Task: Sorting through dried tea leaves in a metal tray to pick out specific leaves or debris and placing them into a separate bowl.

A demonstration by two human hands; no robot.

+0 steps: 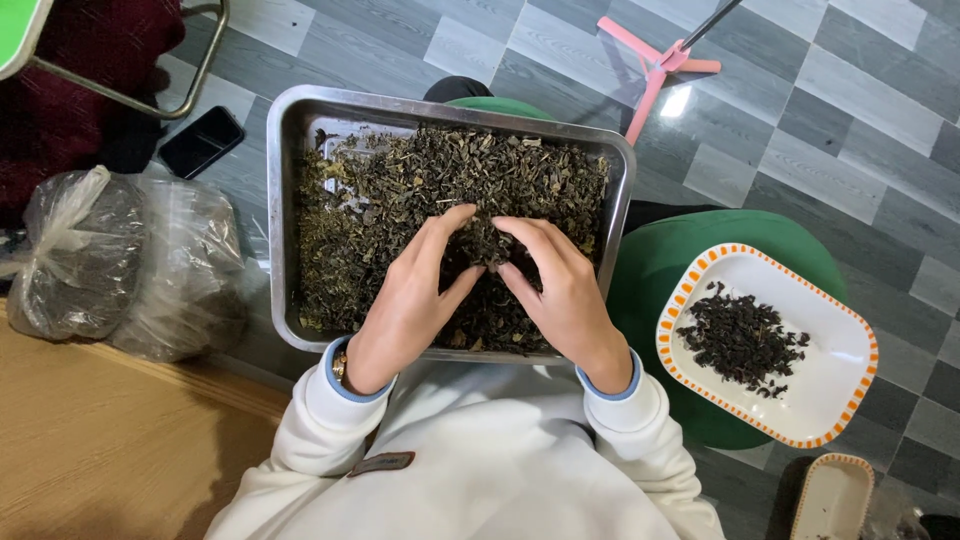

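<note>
Both hands, left (405, 300) and right (560, 290), pinch-grip a leaf clump (487, 245) over the tray (285, 200), catching spill; picked bits on plate (840, 400).

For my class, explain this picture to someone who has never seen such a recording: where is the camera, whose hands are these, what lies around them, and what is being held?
There is no machine here. One camera worn on a person's head looks down at their own two bare hands and white sleeves. Both hands rest in a rectangular metal tray full of dried greenish-brown leaf pieces. The left hand and the right hand meet fingertip to fingertip, pinching a small dark clump of leaves. On the person's right, a white rectangular plate with an orange dotted rim holds a pile of darker leaves and sits on a green round stool. Clear plastic bags lie to the left on the grey tiled floor.
</note>
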